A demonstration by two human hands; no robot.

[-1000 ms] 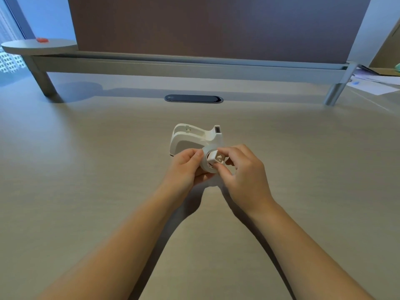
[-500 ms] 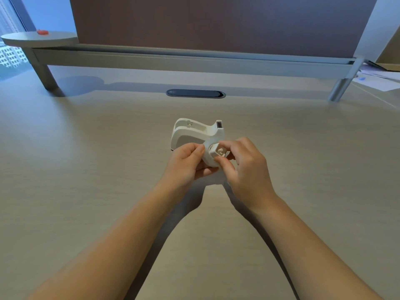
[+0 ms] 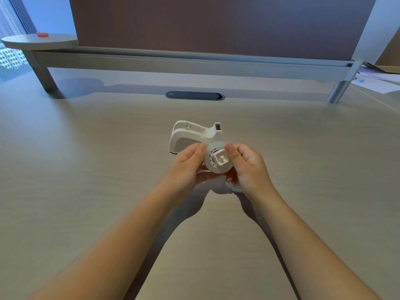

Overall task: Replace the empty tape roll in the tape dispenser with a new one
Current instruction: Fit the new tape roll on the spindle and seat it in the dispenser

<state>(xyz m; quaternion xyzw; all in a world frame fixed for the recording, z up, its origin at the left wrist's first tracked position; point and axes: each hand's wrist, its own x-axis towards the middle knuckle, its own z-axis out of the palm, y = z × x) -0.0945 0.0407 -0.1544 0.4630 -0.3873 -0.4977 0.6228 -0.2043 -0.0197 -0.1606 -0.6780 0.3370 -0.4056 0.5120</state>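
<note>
Two bare hands meet above the middle of the desk (image 3: 86,169), and between them they hold one white tape roll (image 3: 213,163) with a white hub (image 3: 221,159) seated in its centre. The left hand (image 3: 186,169) pinches the roll's left rim, thumb on the near face and fingers curled behind. The right hand (image 3: 249,169) grips the right rim, its thumb (image 3: 230,153) pressed on the upper right edge, the other fingers wrapped underneath. The roll's flat face is turned toward the camera, tilted a little, and the hub's square end stands out of it.

One white dispenser (image 3: 194,135) stands on the desk just behind the hands, toward the far edge. Its cradle is open and holds no roll; its cutter end points right. The left hand's knuckles overlap its lower front, so I cannot tell whether they touch.

Under the right hand, a second white ring (image 3: 234,188) lies on the desk, mostly hidden by the palm; what it is cannot be made out.

Along the far edge run one dark cable slot (image 3: 194,95), a grey rail (image 3: 194,61) on two legs carrying a brown screen (image 3: 216,22), and a round shelf (image 3: 39,41) at the far left corner with one small red item (image 3: 42,34). Some papers (image 3: 378,81) lie at the far right corner.
</note>
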